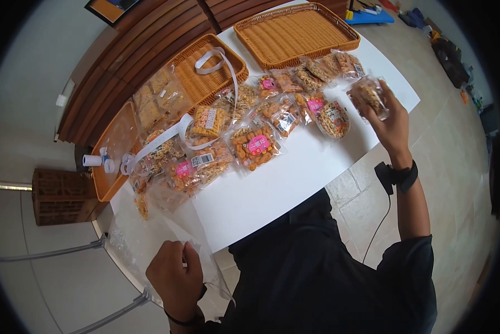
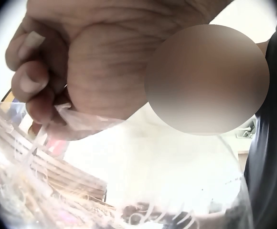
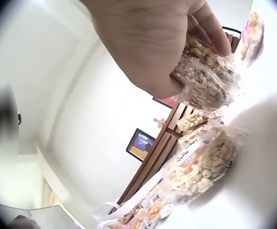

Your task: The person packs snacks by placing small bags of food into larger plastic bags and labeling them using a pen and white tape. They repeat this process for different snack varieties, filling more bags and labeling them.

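My right hand point(image 1: 393, 127) grips a clear packet of nut-and-grain snack point(image 1: 367, 96) near the table's right end. In the right wrist view, thumb and fingers close round that snack packet point(image 3: 206, 76). Just left of it, a round packet of puffed grain snack point(image 1: 333, 119) lies on the white table. My left hand point(image 1: 175, 273), low at the table's left front corner, pinches the edge of a large clear plastic bag point(image 1: 144, 231). The left wrist view shows curled fingers at the thin film point(image 2: 88, 119), which hangs below the hand.
Many snack packets, such as a pink-labelled one point(image 1: 255, 146), cover the table's middle and left. Behind them stand a large wicker tray point(image 1: 300, 58) and a smaller one point(image 1: 186, 55). White ribbon point(image 1: 161, 140) trails over the packets. Another wicker tray point(image 1: 106, 192) holds small white rolls point(image 1: 92, 160).
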`<state>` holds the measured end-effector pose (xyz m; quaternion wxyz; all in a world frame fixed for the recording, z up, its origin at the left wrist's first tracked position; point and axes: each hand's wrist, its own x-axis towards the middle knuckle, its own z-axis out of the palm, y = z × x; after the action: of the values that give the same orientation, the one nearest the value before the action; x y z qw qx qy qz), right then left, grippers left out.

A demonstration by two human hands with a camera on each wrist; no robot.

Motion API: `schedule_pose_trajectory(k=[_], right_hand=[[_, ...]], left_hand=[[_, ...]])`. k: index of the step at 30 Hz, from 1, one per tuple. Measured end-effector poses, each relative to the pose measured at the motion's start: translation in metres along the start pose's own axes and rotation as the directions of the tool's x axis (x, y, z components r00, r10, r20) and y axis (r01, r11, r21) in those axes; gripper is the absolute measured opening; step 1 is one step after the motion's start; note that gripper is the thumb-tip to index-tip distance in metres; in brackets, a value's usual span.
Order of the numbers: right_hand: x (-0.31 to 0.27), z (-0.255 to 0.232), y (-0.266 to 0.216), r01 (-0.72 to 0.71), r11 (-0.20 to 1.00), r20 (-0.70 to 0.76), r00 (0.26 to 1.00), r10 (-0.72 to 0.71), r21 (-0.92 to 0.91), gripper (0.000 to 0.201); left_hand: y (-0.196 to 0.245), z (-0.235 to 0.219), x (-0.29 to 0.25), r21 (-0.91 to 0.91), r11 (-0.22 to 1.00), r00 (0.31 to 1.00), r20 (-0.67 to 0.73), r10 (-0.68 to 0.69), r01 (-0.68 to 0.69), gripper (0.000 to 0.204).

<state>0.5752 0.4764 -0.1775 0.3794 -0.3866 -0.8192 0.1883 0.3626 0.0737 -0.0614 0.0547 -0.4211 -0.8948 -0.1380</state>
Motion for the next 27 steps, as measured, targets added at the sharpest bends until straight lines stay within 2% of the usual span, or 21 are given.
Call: schedule_pose_trajectory(k=[1,2,4,5,6,7,11,14,16,17,20,21,24,25,27], right_hand=[[-0.001,-0.005,-0.002,0.005,0.996,-0.031,1.0,-0.003,0.086,0.062],[-0.003,-0.008,-0.007,-0.032,0.968,-0.058,0.997,0.048,0.249,0.063],[-0.013,-0.015,-0.028,-0.092,0.828,-0.072,0.985,0.157,0.553,0.065],[-0.02,-0.024,-0.052,-0.186,0.712,0.04,0.975,0.216,0.677,0.07],[-0.03,-0.025,-0.066,-0.18,0.683,0.069,0.98,0.187,0.708,0.072],[-0.041,-0.024,-0.077,-0.179,0.65,0.102,0.983,0.155,0.738,0.074],[-0.084,-0.013,-0.121,-0.288,0.596,0.324,0.945,0.05,0.749,0.081],[-0.104,0.002,-0.145,-0.45,0.607,0.615,0.785,-0.08,0.654,0.07],[-0.118,0.016,-0.151,-0.529,0.637,0.739,0.667,-0.096,0.561,0.065],[-0.126,0.025,-0.152,-0.508,0.652,0.736,0.667,-0.117,0.563,0.062],[-0.126,0.03,-0.164,-0.423,0.777,0.791,0.592,-0.153,0.466,0.059],[-0.123,0.033,-0.17,-0.356,0.814,0.788,0.586,-0.188,0.458,0.055],[-0.108,0.033,-0.189,-0.09,0.939,0.835,0.491,-0.248,0.332,0.053],[-0.105,0.033,-0.196,-0.063,0.949,0.852,0.463,-0.245,0.308,0.049],[-0.106,0.038,-0.205,-0.009,0.939,0.831,0.467,-0.301,0.344,0.049]], left_hand=[[-0.001,0.003,0.001,0.008,1.0,1.0,-0.002,0.008,-0.008,0.013],[0.0,0.008,0.003,-0.011,1.0,1.0,0.003,0.026,-0.026,0.013],[0.004,0.025,0.006,-0.048,0.997,0.998,0.015,0.056,-0.055,0.013],[0.004,0.039,0.005,-0.088,0.994,0.998,0.001,0.063,-0.063,0.013],[0.008,0.052,0.005,-0.129,0.991,0.998,0.039,0.051,-0.046,0.011],[0.016,0.066,0.004,-0.226,0.973,0.996,0.081,-0.024,0.041,0.009],[0.024,0.103,-0.001,-0.29,0.956,0.992,0.128,0.001,0.037,0.012],[0.023,0.103,-0.004,-0.313,0.945,0.992,0.107,-0.062,0.093,0.01],[0.025,0.098,-0.008,-0.335,0.935,0.992,0.075,-0.1,0.119,0.009],[0.025,0.095,-0.01,-0.345,0.931,0.992,0.058,-0.108,0.121,0.009],[0.027,0.093,-0.016,-0.356,0.932,0.997,-0.021,-0.078,0.066,0.008],[0.029,0.092,-0.018,-0.355,0.934,0.997,-0.051,-0.057,0.035,0.008],[0.035,0.081,-0.021,-0.29,0.957,0.998,-0.057,-0.018,0.001,0.007],[0.036,0.08,-0.023,-0.28,0.96,0.997,-0.076,0.001,-0.023,0.007],[0.036,0.076,-0.026,-0.292,0.955,0.994,-0.104,0.03,-0.059,0.008]])
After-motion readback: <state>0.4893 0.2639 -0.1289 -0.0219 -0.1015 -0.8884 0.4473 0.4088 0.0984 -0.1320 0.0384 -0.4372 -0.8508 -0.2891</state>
